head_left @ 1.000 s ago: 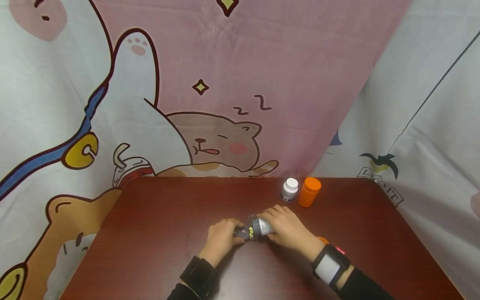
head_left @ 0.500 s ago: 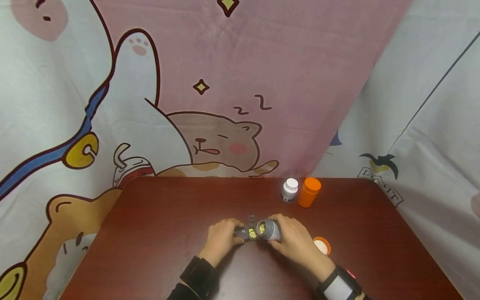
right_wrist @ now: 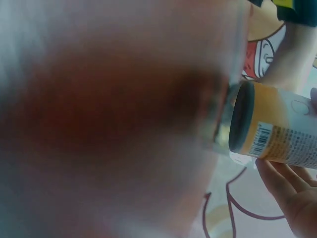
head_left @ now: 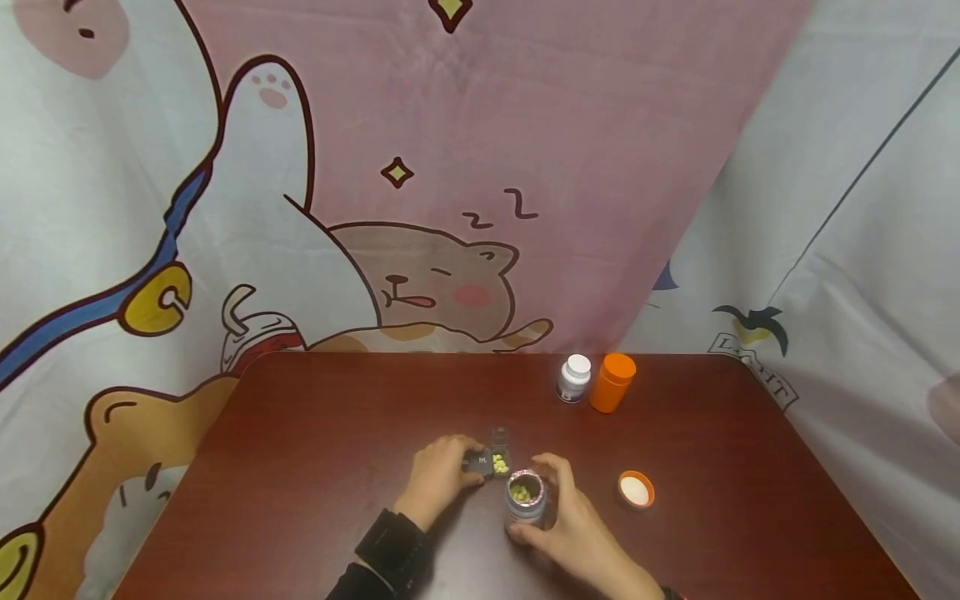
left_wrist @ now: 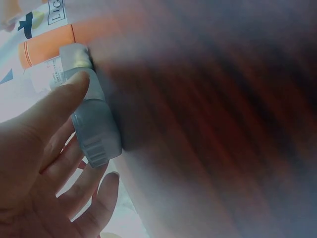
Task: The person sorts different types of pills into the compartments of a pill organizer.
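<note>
My left hand (head_left: 437, 477) grips a grey pill organizer (head_left: 482, 461) by its left part, and a letter shows on one lid. The compartment at the organizer's right end has its lid up and contains yellow tablets (head_left: 500, 463). In the left wrist view, the thumb lies along the organizer (left_wrist: 96, 121). My right hand (head_left: 573, 533) holds an uncapped pill bottle (head_left: 526, 514), mouth up, with yellowish tablets inside. From the right wrist view the bottle (right_wrist: 280, 126) shows an orange and white label with a barcode. Whether its base touches the table I cannot tell.
An orange cap (head_left: 636, 490) with a white inside lies on the table (head_left: 337, 433), right of my right hand. Towards the far edge stand a white-capped bottle (head_left: 573, 379) and an orange bottle (head_left: 612, 383), side by side. A printed cloth (head_left: 600, 167) hangs behind.
The right hand has tipped the bottle from over the organizer back to mouth up and brought it nearer me. Yellow tablets lie in the uncovered compartment. The left hand has stayed put.
</note>
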The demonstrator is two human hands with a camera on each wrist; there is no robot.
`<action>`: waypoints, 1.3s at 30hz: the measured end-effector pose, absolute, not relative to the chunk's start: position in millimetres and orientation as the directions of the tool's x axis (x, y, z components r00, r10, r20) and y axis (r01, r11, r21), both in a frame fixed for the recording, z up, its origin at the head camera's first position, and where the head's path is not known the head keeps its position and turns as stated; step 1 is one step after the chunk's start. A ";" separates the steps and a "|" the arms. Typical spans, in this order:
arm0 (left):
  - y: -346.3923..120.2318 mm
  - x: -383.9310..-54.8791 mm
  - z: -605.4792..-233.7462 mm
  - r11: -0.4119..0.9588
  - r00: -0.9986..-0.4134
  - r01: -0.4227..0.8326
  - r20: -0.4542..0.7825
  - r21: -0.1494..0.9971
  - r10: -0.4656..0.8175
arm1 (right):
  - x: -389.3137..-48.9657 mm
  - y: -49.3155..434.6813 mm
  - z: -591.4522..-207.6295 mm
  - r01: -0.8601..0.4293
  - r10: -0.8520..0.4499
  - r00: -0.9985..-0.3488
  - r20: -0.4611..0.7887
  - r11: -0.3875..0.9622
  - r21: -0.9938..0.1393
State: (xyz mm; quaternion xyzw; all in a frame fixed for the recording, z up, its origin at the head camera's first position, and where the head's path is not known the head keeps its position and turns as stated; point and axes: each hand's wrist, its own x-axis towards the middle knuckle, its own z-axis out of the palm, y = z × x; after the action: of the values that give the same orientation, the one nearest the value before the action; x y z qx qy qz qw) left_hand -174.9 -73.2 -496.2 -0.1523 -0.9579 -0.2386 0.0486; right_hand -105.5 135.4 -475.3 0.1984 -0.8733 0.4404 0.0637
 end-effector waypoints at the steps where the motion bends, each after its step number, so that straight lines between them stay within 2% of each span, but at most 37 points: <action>1: -73.3 -174.8 -495.9 0.839 -0.949 0.315 0.165 0.444 0.269 | -104.4 134.1 -478.0 -0.398 -0.297 -0.914 0.275 0.534 -0.746; 8: -72.2 -174.0 -496.8 0.850 -0.951 0.309 0.161 0.428 0.264 | -102.5 130.2 -488.5 -0.432 -0.336 -0.897 0.288 0.529 -0.730; 16: -60.2 -157.9 -499.3 0.904 -0.916 0.360 0.270 0.228 0.297 | -97.1 135.6 -489.3 -0.460 -0.412 -0.879 0.240 0.602 -0.652; 21: -58.7 -142.9 -501.5 0.901 -0.900 0.379 0.313 0.213 0.305 | -92.4 143.1 -489.1 -0.487 -0.478 -0.859 0.182 0.652 -0.581; 24: -61.3 -136.0 -495.4 0.886 -0.900 0.378 0.329 0.268 0.284 | -93.8 151.4 -485.8 -0.518 -0.508 -0.843 0.177 0.676 -0.524; 26: -63.4 -129.6 -489.0 0.864 -0.914 0.373 0.296 0.338 0.279 | -96.3 159.7 -482.5 -0.543 -0.526 -0.830 0.185 0.685 -0.485; 30: -67.5 -112.6 -478.0 0.765 -0.940 0.331 0.119 0.552 0.321 | -103.5 182.8 -477.7 -0.592 -0.545 -0.804 0.237 0.699 -0.401; 33: -68.3 -101.5 -473.1 0.671 -0.927 0.277 0.008 0.688 0.375 | -110.0 203.6 -477.9 -0.604 -0.533 -0.796 0.288 0.730 -0.319; 39: -60.7 -95.0 -474.1 0.553 -0.920 0.221 -0.017 0.803 0.392 | -123.6 246.2 -485.2 -0.613 -0.531 -0.775 0.342 0.764 -0.202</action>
State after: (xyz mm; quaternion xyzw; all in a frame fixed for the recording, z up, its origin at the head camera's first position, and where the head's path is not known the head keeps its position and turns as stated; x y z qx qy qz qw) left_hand -95.0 -60.7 -474.1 -0.1750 -0.8758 -0.4391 -0.0977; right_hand -123.6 246.2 -485.2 0.3078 -0.9296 0.1528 0.1336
